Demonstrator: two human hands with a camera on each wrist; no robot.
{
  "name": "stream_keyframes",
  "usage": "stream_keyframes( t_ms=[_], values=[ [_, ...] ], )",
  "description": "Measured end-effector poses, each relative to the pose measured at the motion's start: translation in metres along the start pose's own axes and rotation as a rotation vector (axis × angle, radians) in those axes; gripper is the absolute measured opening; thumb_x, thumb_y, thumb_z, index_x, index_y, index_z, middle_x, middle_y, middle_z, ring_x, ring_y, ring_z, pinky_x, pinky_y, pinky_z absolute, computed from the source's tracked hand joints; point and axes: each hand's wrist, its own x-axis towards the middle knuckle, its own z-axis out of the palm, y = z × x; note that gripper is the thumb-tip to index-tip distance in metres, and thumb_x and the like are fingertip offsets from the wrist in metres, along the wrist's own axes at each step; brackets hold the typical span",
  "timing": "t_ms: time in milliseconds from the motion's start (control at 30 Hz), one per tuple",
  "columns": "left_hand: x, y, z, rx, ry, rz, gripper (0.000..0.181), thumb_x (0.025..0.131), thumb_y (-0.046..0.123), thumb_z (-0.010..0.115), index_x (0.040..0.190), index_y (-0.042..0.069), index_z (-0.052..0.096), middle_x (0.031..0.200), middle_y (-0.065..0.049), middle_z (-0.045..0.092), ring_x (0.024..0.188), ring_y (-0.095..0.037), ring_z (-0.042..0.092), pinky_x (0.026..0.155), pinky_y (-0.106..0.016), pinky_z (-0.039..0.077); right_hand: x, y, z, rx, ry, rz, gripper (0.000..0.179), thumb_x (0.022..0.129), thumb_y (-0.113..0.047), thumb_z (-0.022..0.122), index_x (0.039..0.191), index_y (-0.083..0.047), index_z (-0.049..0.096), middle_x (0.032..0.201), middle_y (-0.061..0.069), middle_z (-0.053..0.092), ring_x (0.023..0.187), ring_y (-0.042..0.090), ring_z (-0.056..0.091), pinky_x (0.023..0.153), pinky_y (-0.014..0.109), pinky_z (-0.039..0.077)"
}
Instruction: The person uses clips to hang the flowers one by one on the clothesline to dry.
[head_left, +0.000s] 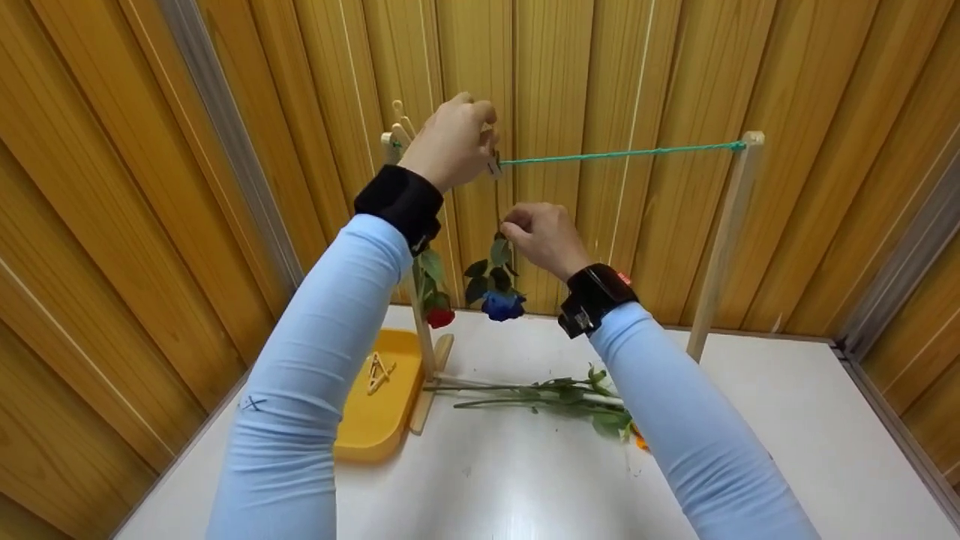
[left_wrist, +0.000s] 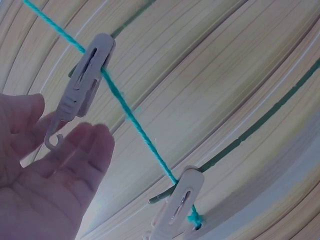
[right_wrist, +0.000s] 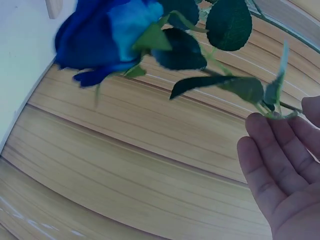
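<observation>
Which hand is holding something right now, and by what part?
The right hand pinches the blue rose by its stem, close to the leaves. The left hand appears to hold nothing, its fingers open beside a hooked clothespin.

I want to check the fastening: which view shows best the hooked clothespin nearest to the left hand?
The left wrist view: the hooked clothespin appears large, hook included, on the green cord. The head view shows it small and partly hidden by the left hand; the right wrist view does not show it.
</observation>
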Motion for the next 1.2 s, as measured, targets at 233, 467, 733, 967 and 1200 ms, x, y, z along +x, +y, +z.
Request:
stream_keyframes(
  t_ms=[233,467,733,967,1200],
  values=[
    [-0.021,-0.005,0.003,-0.018,0.116,0.061,0.035,0.110,0.023,0.051,0.136,0.003,0.062,0.138,-0.014,0.054,0.128,-0.029,0.050,0.104,-0.036,0.046,-0.026,0.015,-0.012,0.001,0.028,-0.032,0.020,0.103,-0.010,0.062,0.112,0.004,0.073,0.107,0.020,0.075,0.094,0.033,0.070,0.086,0.046,0.058],
    [-0.052,-0.017,0.019,-0.124,0.233,0.108,0.039,0.108,0.021,0.056,0.141,0.002,0.058,0.142,-0.016,0.052,0.134,-0.030,0.048,0.110,-0.040,0.042,-0.062,0.031,-0.019,0.014,0.058,-0.090,0.020,0.102,-0.008,0.063,0.114,0.006,0.071,0.107,0.021,0.073,0.093,0.033,0.070,0.085,0.048,0.058],
    [-0.097,-0.022,0.044,-0.179,0.340,0.149,0.045,0.108,0.022,0.056,0.146,-0.003,0.052,0.148,-0.021,0.049,0.141,-0.033,0.043,0.119,-0.043,0.037,-0.110,0.042,-0.021,-0.031,0.124,-0.108,0.025,0.102,-0.009,0.064,0.122,0.006,0.070,0.120,0.021,0.071,0.113,0.037,0.067,0.098,0.053,0.054],
    [-0.142,-0.018,0.076,-0.137,0.425,0.159,0.046,0.108,0.025,0.057,0.144,-0.003,0.054,0.151,-0.022,0.047,0.141,-0.036,0.043,0.119,-0.051,0.036,-0.151,0.051,-0.016,-0.142,0.207,-0.157,0.035,0.099,-0.011,0.069,0.130,0.005,0.067,0.133,0.022,0.066,0.126,0.040,0.061,0.104,0.055,0.050],
    [-0.185,-0.022,0.123,-0.151,0.479,0.103,0.047,0.104,0.022,0.063,0.144,-0.003,0.055,0.153,-0.022,0.046,0.142,-0.038,0.042,0.118,-0.056,0.034,-0.188,0.059,0.002,-0.227,0.259,-0.190,0.041,0.095,-0.009,0.075,0.130,0.008,0.066,0.137,0.025,0.062,0.128,0.040,0.059,0.105,0.055,0.049]
  ],
)
